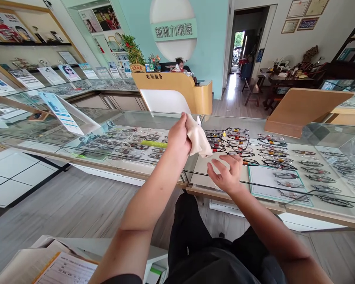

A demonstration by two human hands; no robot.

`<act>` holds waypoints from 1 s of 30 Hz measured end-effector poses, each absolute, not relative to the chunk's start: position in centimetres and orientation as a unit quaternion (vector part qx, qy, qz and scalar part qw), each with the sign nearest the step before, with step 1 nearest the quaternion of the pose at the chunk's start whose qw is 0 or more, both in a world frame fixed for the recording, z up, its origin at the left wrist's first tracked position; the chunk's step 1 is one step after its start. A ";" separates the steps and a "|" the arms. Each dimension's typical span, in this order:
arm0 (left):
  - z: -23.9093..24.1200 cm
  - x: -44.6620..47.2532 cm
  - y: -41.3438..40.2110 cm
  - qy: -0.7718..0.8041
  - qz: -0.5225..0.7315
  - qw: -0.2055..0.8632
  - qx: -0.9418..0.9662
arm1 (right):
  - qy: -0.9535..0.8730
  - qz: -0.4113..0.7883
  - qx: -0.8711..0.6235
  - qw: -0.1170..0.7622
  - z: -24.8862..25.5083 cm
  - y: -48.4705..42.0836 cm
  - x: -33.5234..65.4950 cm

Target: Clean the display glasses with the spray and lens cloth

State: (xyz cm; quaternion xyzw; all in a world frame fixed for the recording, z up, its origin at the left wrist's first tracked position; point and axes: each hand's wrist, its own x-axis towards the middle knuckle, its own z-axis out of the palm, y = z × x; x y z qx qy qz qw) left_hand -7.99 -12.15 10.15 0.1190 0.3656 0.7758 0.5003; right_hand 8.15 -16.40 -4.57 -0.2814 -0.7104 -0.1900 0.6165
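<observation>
My left hand (pixel 178 135) is closed around a cream-coloured cloth (pixel 198 139), which hangs down to the right over the glass counter. Whether anything lies inside the cloth is hidden. Just behind it shows the white tip of a small bottle (pixel 198 120). Below and to the right of the cloth, my right hand (pixel 227 172) is open, its fingers apart and slightly bent, with nothing visible in them. Beyond its fingertips, several pairs of eyeglasses (pixel 238 148) lie close together by the counter's middle.
The glass display counter (pixel 154 165) runs across in front of me, with rows of eyeglasses (pixel 316 171). A tilted brown board (pixel 304 110) stands at right, a leaning sign (pixel 63 112) at left. Someone sits behind the wooden reception desk (pixel 168 81). Papers (pixel 66 270) lie at lower left.
</observation>
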 end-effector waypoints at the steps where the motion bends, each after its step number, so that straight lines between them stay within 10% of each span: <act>1: 10.3 -7.9 -12.1 0.366 0.774 0.504 0.117 | -0.704 -0.211 -0.279 0.618 -4.8 -16.1 8.0; 30: 7.3 -8.3 -12.9 0.385 0.686 0.615 0.058 | -0.798 -0.189 -0.246 0.516 1.8 -15.1 12.2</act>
